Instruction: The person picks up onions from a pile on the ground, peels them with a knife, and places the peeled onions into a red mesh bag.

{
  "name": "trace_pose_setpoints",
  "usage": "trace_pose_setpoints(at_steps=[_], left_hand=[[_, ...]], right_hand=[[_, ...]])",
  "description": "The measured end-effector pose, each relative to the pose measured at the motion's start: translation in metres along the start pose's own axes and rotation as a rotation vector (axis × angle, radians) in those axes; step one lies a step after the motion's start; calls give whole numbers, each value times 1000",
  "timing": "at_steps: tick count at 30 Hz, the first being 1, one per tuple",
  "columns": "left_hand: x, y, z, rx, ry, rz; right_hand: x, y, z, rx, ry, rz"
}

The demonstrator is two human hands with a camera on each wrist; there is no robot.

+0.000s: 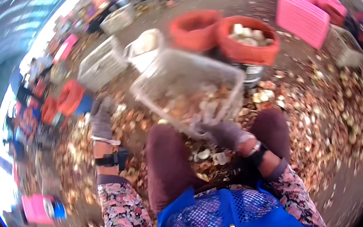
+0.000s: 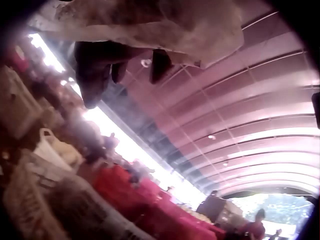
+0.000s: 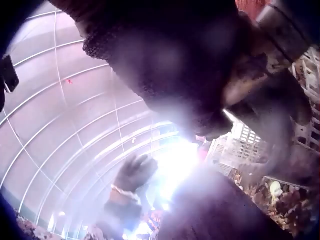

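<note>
Gripping the near rim of a pale crate (image 1: pixel 206 61), the gloved right hand (image 1: pixel 222 134) is holding its fingers round the edge, forearm angling inward; the crate is stretching ahead and leftward of it. Farther left, apart from the crate, the gloved left hand (image 1: pixel 103 117) is pointing forward, fingers loosely straight. Beyond, red-topped containers (image 1: pixel 247 53) are standing.

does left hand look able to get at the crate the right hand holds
Probably yes: the left hand looks empty, and in the head view nothing blocks the left side of the plastic crate; the right hand grips its near rim.
</note>
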State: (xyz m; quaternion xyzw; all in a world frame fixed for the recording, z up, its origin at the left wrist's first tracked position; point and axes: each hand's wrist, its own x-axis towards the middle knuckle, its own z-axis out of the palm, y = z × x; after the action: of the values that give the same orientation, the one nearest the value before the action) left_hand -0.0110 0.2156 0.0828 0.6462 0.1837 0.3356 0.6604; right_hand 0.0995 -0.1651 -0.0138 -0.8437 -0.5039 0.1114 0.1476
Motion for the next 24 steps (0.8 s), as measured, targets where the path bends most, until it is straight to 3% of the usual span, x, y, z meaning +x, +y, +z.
trace_pose_setpoints(at_steps=[1,2,3,4,5,6,7,8,9,12,14,15,16,19,23,24], left_hand=[[-11,-24,-46,54,91,-63],[-13,-90,-123,-241,-37,-88],[-46,-116,-136,-123,318,-124],[-86,-123,-152,-218,299,-252],[-112,-204,-222,-595,144,-306],[-160,-186,-204,-154,449,-418],[-202,-263,-259,-93,601,-480],[-243,-334,-309,-39,754,-545],[-275,-256,-223,184,813,-579],[-400,-329,-241,-13,812,-965],[-448,-331,-219,-80,802,-1094],[-458,-315,-195,-105,836,-1025],[-470,-325,-189,-93,849,-1068],[-505,-354,-186,-154,848,-1086],[-487,-319,-178,185,675,-1013],[-495,-336,-183,49,687,-963]], right_hand=[[-2,-5,-5,-12,68,-40],[-2,-22,-27,5,-132,60],[-6,-31,-37,-103,-132,19],[-7,-33,-32,0,-34,15],[-8,-34,-27,103,64,0],[-8,-35,-22,203,159,-24],[-4,-31,-22,179,88,-32],[-2,-32,-18,132,149,-37],[1,-46,-28,306,66,46],[7,-48,-23,308,-20,113],[13,-47,-13,343,-8,96],[16,-52,-13,335,-27,120],[19,-57,-12,326,-46,145],[27,-62,-6,216,25,-26],[39,-62,5,322,-102,137],[39,-42,17,269,-66,93]])
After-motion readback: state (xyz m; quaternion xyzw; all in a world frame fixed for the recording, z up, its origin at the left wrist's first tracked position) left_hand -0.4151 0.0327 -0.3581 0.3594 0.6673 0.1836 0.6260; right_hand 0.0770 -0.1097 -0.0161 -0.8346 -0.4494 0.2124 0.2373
